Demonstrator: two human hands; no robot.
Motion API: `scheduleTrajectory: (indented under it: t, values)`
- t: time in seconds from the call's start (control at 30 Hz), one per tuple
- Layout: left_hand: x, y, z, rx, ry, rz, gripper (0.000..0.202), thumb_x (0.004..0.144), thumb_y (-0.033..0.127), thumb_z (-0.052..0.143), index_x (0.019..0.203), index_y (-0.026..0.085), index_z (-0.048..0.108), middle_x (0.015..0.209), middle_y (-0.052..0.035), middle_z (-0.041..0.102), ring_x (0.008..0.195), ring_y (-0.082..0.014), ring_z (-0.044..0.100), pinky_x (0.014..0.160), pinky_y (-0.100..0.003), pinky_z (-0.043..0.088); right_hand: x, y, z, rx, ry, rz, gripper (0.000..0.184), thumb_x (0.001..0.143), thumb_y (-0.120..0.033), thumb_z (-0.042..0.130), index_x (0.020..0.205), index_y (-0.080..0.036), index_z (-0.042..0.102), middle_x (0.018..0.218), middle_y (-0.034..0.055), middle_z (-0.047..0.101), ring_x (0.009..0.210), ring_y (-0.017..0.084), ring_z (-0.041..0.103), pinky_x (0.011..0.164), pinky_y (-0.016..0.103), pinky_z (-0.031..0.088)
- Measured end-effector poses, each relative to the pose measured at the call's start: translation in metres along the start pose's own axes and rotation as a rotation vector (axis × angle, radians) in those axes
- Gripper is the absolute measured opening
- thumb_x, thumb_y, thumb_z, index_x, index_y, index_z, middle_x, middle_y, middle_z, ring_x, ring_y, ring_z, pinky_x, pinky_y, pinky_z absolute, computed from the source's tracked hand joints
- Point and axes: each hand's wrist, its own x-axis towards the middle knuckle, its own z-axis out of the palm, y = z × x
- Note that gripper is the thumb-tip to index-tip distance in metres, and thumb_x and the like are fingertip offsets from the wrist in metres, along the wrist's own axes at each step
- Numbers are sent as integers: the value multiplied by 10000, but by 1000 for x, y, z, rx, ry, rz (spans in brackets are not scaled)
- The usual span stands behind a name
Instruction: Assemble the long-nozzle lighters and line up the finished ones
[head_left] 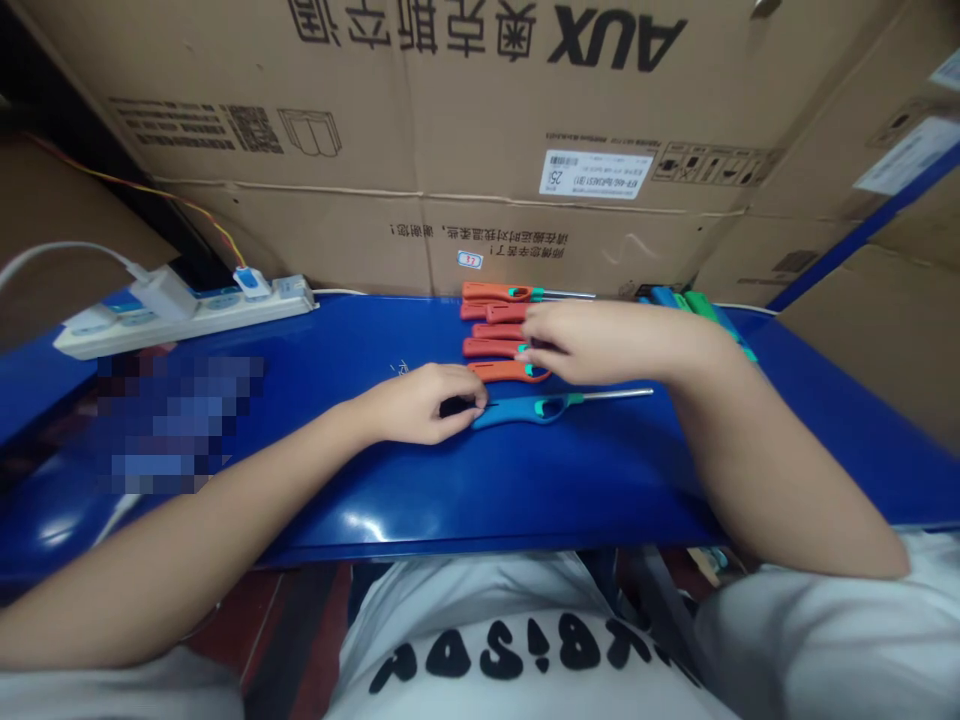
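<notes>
A blue stick lighter (517, 411) with a metal tube lies on the table, its tube pointing right. My left hand (427, 402) is closed at its handle end, thumb and fingertips pinched there. Just beyond lie several red and orange lighters in a stacked row, handles to the left. My right hand (581, 338) reaches over this row from the right, its bent fingers and thumb closing around a red lighter (491, 347). Between the hands sits an orange lighter (499, 372). The right hand and forearm hide most of the row's tubes.
A large cardboard box (360, 150) stands along the back of the blue table (420, 490). At the left is a white power strip (202, 318) with plugs and cables, near a pixelated patch. Green and blue lighters (701, 303) lie behind my right forearm.
</notes>
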Motion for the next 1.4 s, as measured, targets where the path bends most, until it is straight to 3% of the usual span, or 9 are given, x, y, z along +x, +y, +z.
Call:
scheduleTrajectory:
  t: [0.07, 0.13, 0.2, 0.3, 0.6, 0.83, 0.97, 1.17, 1.4]
  values:
    - [0, -1, 0, 20, 6, -2, 128, 950, 177, 533, 966, 174, 659, 948, -65, 727, 862, -171, 681, 804, -270, 516, 0, 9, 15, -48, -183, 164, 234, 948, -200, 539, 718, -182, 579, 712, 69, 635, 544, 135, 445, 567, 308, 296]
    - [0, -1, 0, 60, -7, 1, 128, 954, 177, 523, 970, 179, 650, 935, -57, 713, 846, -167, 667, 790, -264, 506, -4, 18, 31, 42, -232, 211, 181, 948, -193, 536, 780, -183, 604, 765, 75, 671, 574, 145, 497, 569, 293, 319]
    - [0, 0, -1, 134, -35, 8, 131, 965, 187, 507, 968, 183, 638, 927, -53, 692, 835, -168, 648, 783, -268, 494, -10, 26, 44, 184, -194, 171, 78, 941, -210, 557, 927, -187, 630, 875, 62, 704, 672, 153, 565, 607, 266, 367]
    - [2, 4, -1, 280, -83, 11, 148, 985, 214, 481, 925, 190, 615, 922, -52, 661, 834, -180, 621, 773, -284, 472, -21, 32, 55, 302, -180, 160, 174, 907, -264, 615, 1063, -196, 650, 902, 30, 702, 693, 147, 575, 632, 248, 390]
    - [1, 3, -14, 443, -89, -177, 239, 1012, 262, 385, 882, 198, 575, 885, -47, 657, 754, -175, 610, 695, -283, 432, -27, 52, 56, 328, -104, 118, 122, 844, -306, 631, 856, -186, 651, 757, 2, 607, 672, 138, 524, 629, 255, 370]
    - [-11, -23, -50, 703, -121, -627, 277, 929, 345, 386, 875, 216, 625, 994, -87, 736, 883, -292, 693, 642, -338, 421, -56, 111, 46, 228, 154, 573, 157, 816, -359, 658, 827, -205, 632, 790, 29, 672, 700, 168, 581, 639, 266, 404]
    - [-14, -36, -57, 727, -199, -829, 319, 907, 371, 377, 883, 219, 656, 975, -114, 754, 912, -339, 712, 628, -348, 428, -66, 141, 51, 112, 163, 907, 108, 776, -283, 685, 719, -217, 624, 750, 51, 690, 730, 209, 634, 651, 292, 414]
    - [-20, -51, -56, 672, -252, -891, 343, 909, 409, 393, 859, 211, 670, 931, -132, 754, 879, -325, 720, 625, -330, 436, -76, 158, 57, 158, 155, 1112, 369, 829, -355, 723, 539, -222, 538, 622, 80, 609, 620, 181, 557, 618, 336, 385]
    - [-25, -59, -57, 606, -176, -877, 358, 925, 460, 440, 714, 216, 594, 757, -102, 704, 728, -276, 683, 572, -312, 394, -87, 160, 56, 123, 302, 1172, 374, 762, -360, 803, 556, -216, 526, 638, 91, 587, 666, 214, 584, 609, 361, 369]
